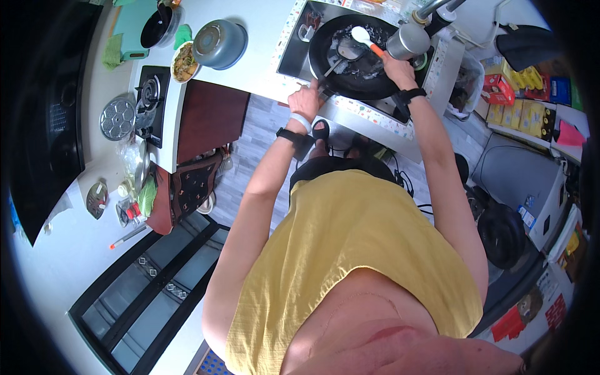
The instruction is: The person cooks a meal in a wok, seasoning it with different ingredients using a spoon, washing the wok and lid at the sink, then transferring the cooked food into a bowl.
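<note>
A large black wok [370, 86] sits in the steel sink [293, 61], with water and suds inside. My right hand [398, 70] grips the orange handle of a utensil with a rounded white head [361, 34], held over the wok. At the wok's near left edge, my left hand [304, 101] is closed around the wok's handle [327, 95], partly hidden by my fingers. A metal-handled spatula [349, 49] lies inside the wok, its handle leaning towards my left hand. The metal faucet head [408, 41] hangs over the wok's right side, close to my right hand.
Left of the sink, an upturned metal pot [218, 44] stands beside a plate of food [185, 63] and a green cloth [183, 35]. Further left are a black bowl [154, 29] and a gas stove [152, 103]. A lined trash bin [466, 86] stands right of the sink.
</note>
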The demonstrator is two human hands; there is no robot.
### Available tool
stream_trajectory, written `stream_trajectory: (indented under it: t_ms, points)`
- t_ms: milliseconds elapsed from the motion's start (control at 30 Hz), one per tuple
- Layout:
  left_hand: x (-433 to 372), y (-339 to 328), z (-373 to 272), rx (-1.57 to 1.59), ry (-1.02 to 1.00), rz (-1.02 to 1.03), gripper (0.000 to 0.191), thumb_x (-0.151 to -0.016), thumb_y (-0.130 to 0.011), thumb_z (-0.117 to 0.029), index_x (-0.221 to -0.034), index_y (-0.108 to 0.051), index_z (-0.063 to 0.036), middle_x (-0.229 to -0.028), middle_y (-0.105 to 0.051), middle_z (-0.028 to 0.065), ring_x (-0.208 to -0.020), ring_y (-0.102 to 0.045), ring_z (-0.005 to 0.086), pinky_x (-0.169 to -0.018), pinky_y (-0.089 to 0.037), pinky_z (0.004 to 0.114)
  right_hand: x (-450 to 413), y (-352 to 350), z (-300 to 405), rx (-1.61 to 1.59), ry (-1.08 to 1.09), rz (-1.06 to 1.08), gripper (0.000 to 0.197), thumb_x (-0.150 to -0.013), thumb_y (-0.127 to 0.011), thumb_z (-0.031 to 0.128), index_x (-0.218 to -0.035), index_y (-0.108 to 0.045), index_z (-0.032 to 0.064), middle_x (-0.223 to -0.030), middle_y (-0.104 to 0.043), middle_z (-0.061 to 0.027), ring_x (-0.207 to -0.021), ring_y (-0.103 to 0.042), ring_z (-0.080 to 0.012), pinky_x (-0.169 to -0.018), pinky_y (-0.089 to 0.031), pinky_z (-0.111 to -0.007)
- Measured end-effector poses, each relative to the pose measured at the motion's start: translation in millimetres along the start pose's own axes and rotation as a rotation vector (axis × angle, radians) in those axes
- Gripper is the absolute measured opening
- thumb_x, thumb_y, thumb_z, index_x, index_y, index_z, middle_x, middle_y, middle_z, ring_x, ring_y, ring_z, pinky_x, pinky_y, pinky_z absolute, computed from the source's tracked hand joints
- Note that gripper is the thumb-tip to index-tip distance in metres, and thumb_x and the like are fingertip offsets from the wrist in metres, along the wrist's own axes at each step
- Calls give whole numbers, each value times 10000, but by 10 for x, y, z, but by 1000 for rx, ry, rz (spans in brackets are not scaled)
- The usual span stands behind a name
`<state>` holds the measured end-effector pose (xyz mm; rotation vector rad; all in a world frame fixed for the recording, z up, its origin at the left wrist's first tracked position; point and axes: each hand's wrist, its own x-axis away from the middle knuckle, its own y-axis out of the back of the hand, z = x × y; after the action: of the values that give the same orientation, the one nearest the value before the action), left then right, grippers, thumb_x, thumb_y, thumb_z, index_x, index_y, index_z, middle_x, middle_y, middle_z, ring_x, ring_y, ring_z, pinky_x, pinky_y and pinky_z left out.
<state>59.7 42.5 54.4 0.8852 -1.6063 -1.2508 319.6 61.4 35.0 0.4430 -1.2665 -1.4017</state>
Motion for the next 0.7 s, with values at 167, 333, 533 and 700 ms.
stream_trajectory:
  t_ms: [167, 333, 533, 700]
  points:
    - [41, 18, 3, 21, -16, -6, 437, -663, -629, -301, -1008, -438, -113, -723, -569, 138, -643, -587, 302, -532, -460, 402, 312, 57, 50, -111, 150, 94, 292, -844, -347, 309, -1026, -528, 171, -940, -573, -147, -900, -523, -349, -758, -419, -439]
    - [42, 98, -49, 15, 9, 52, 405, -683, -611, -285, -1008, -439, -114, -721, -578, 131, -655, -591, 302, -538, -463, 407, 647, -12, 106, -152, 264, 114, 278, -836, -373, 319, -1019, -532, 184, -909, -579, -148, -857, -536, -354, -735, -427, -443]
    - [98, 19, -50, 0, -9, 81, 427, -721, -550, -303, -1095, -433, -133, -731, -583, 123, -645, -591, 296, -538, -460, 411, 186, -14, 25, 24, 136, -14, 277, -844, -371, 322, -1043, -520, 200, -855, -593, -145, -796, -559, -353, -672, -439, -460]
    - [17, 75, -41, -25, -17, 73, 392, -740, -530, -302, -1084, -443, -136, -693, -582, 125, -633, -590, 293, -534, -458, 412, 95, -80, 143, 20, 146, 60, 298, -847, -355, 340, -1067, -505, 207, -912, -583, -144, -861, -546, -339, -736, -431, -442]
